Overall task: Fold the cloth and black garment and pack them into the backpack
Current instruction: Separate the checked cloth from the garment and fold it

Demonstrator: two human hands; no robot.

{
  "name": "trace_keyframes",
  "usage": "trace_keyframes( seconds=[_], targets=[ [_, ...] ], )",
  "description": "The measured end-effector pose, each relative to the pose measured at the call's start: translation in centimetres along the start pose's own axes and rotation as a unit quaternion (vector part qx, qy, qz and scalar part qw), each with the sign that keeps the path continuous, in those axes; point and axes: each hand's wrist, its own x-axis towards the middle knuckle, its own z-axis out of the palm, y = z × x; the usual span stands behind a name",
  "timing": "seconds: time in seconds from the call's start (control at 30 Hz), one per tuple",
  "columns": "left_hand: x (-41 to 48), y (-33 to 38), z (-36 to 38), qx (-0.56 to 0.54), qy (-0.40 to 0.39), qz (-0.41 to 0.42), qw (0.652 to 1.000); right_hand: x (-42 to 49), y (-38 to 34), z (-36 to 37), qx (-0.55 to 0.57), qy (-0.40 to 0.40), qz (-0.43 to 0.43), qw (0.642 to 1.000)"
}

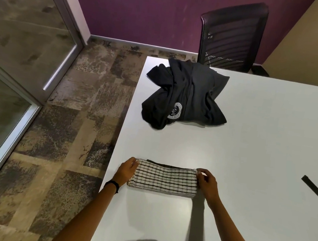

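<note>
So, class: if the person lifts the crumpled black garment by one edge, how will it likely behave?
The black garment lies in soft creases and bunched folds on the table, so it will probably hang floppy and lose its shape. It looks like thin fabric, so likely light. Pushed, it would probably bunch rather than slide neatly.

The white tabletop (250, 151) lies bare between the folded checked cloth (164, 179) at the near edge and the crumpled black garment (187, 95) at the far left. A thin black strap (317, 193) crosses the near right. A black mesh chair (232, 35) blocks the far edge.
</note>
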Motion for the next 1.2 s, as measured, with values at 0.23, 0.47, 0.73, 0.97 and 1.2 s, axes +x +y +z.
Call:
trace_keyframes(
  seconds=[0.23, 0.47, 0.73, 0.97, 1.2],
  targets=[
    [0.1, 0.4, -0.5, 0.012, -0.04, 0.017, 0.999, 0.0, -0.2, 0.1, -0.031, -0.093, -0.017, 0.995],
    [-0.3, 0.5, -0.3, 0.05, 0.019, 0.054, 0.997, 0.2, 0.3, 0.4, -0.048, -0.064, -0.019, 0.997],
    [-0.5, -0.2, 0.6, 0.025, 0.046, 0.046, 0.998, 0.1, 1.0, 1.6, -0.04, 0.008, -0.02, 0.999],
    [-3.0, 0.1, -1.2, -0.057, -0.021, 0.043, 0.997, -2.2, 0.9, -0.2, 0.013, -0.04, 0.012, 0.999],
    [-4.5, -1.3, -1.5, -0.091, -0.092, 0.033, 0.991, -3.6, 0.5, -0.8, -0.026, -0.148, -0.002, 0.989]
  ],
)
